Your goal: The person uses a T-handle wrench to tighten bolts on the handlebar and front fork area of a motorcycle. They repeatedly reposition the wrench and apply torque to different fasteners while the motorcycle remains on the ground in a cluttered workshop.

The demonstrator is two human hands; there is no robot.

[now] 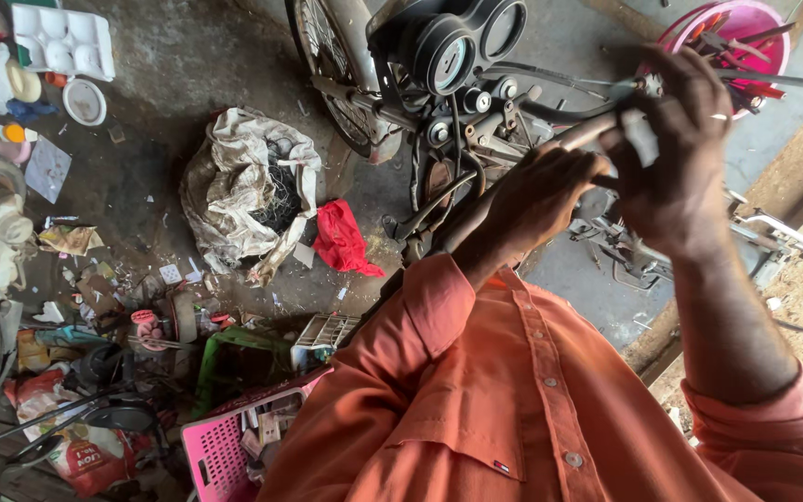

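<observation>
On handlebar (569,139), both hands (536,195)

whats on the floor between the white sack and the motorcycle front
A crumpled red cloth lies on the concrete between the white sack and the motorcycle, seen in the head view.

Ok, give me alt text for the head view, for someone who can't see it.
Two hands in orange sleeves work at a motorcycle handlebar: left hand grips the bar, right hand holds its end. Below are the gauges, a pink tool tub and a littered floor.
</observation>
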